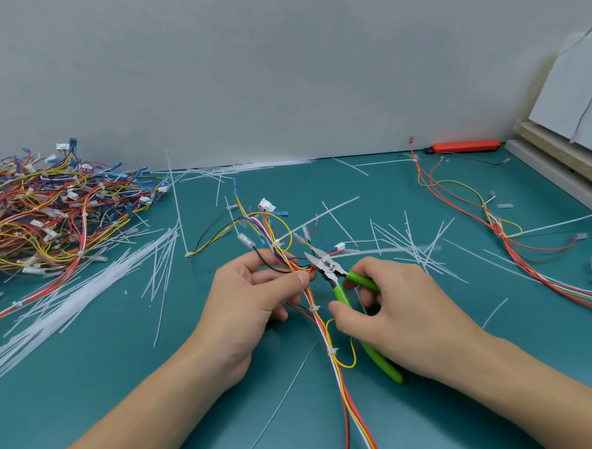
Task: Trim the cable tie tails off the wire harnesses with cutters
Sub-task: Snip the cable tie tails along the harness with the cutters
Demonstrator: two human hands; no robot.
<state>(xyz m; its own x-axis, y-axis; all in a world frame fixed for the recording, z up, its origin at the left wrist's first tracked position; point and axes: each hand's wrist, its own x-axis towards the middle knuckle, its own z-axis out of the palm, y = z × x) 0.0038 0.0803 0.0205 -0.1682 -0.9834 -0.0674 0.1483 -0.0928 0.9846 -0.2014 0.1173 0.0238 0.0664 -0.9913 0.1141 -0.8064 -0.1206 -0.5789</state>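
At the far left edge of the green table (90,389) sits a big pile of wire harnesses (47,210). I think it is kept off to the side so the middle stays free for work. Just beside it, loose white cable ties (85,297) lie in a long bunch, easy to reach.

In the middle, near the front edge, the left hand (254,302) pinches one wire harness (322,322) between thumb and fingers. The fingers are curled tight on the wires. That keeps the bundle still and lifts it a little so the tool can get in.

Next to it, the right hand (395,315) holds the green cutters (342,287), fingers wrapped round the handles. The blades are a little apart and point at the wires right by the left thumb. I think a tie tail there is about to be snipped, but it is too small to see.

Cut white tails (416,249) lie scattered past the hands. Toward the right edge lie more harnesses (508,240), maybe finished ones. At the back right corner rests an orange tool (465,146).
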